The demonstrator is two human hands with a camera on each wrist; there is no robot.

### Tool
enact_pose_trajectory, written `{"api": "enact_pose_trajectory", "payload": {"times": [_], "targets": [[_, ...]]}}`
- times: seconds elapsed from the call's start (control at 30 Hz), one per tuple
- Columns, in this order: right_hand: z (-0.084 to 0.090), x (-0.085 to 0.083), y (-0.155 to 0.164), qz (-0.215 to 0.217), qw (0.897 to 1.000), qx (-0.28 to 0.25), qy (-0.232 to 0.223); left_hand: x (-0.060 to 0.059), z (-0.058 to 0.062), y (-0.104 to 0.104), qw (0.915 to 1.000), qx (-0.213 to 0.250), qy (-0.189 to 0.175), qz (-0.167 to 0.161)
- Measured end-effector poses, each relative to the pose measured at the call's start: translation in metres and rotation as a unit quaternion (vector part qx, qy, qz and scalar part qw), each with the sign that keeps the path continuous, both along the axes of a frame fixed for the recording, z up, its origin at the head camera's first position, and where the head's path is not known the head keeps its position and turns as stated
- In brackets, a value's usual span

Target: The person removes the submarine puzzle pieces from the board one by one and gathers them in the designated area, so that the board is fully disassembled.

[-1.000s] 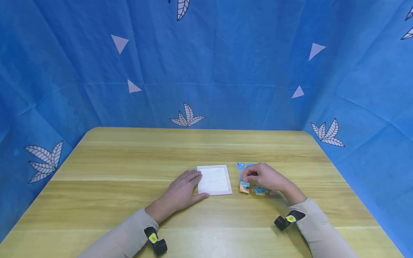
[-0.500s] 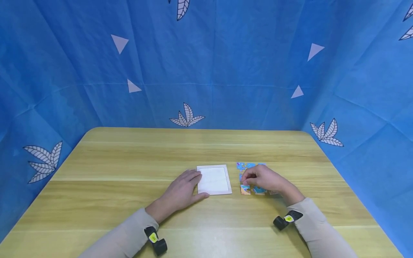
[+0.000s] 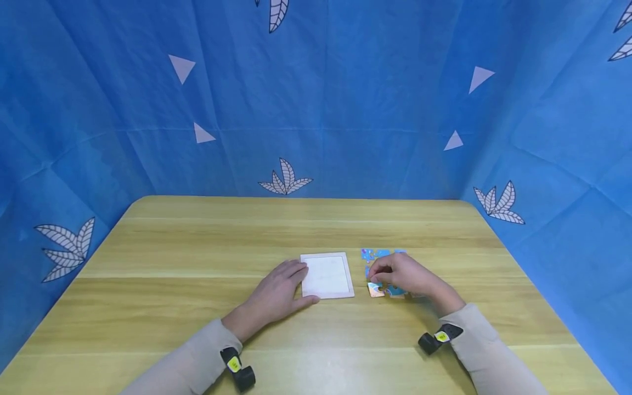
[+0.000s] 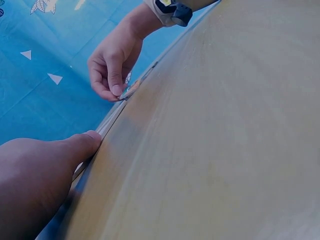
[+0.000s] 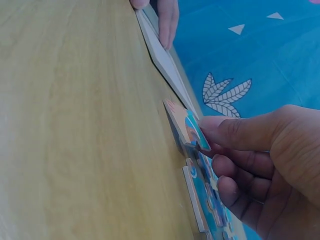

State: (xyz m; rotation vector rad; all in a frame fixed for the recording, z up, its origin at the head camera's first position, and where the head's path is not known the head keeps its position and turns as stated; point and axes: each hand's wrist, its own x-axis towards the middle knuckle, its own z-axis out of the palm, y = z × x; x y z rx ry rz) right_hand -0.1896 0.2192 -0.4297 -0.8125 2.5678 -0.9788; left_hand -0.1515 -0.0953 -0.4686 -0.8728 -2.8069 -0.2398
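A white square tray (image 3: 327, 275) lies flat near the middle of the wooden table (image 3: 197, 247). My left hand (image 3: 291, 277) rests flat beside it, with straight fingers touching its left edge and the thumb at its near corner (image 4: 107, 122). To the tray's right lies a cluster of colourful puzzle pieces (image 3: 382, 254). My right hand (image 3: 376, 278) covers most of them. It pinches the near-left puzzle piece (image 5: 181, 125) between thumb and fingers, and that piece is tilted up off the table. Other pieces (image 5: 200, 200) lie flat under the palm.
Blue cloth with leaf and triangle prints (image 3: 316, 109) walls in the table on three sides. Black wrist cameras sit on both beige sleeves (image 3: 237, 367). Bare wood stretches to the left and towards the back of the table.
My right hand has shifted slightly left and down over the pieces and still pinches the near-left piece. The left hand and the tray have not moved.
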Motion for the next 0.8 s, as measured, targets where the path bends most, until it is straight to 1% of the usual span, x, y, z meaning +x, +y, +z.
{"api": "enact_pose_trajectory", "payload": {"times": [0.2, 0.47, 0.73, 0.8], "targets": [[-0.0044, -0.0001, -0.0004, 0.002, 1.000, -0.001, 0.013, 0.0007, 0.0001, -0.0001, 1.0000, 0.001, 0.002, -0.004], [-0.0048, -0.0002, 0.0001, 0.009, 1.000, -0.003, 0.025, 0.0007, -0.0007, 0.0004, 1.0000, 0.006, 0.001, -0.005], [-0.0008, 0.0011, 0.0007, -0.009, 0.999, 0.003, 0.046, 0.0001, 0.0008, -0.0015, 0.9996, 0.022, 0.019, -0.003], [0.0000, 0.0030, 0.0011, -0.009, 0.999, 0.009, 0.053, 0.0010, 0.0020, -0.0023, 0.9995, 0.026, 0.018, 0.001]]}}
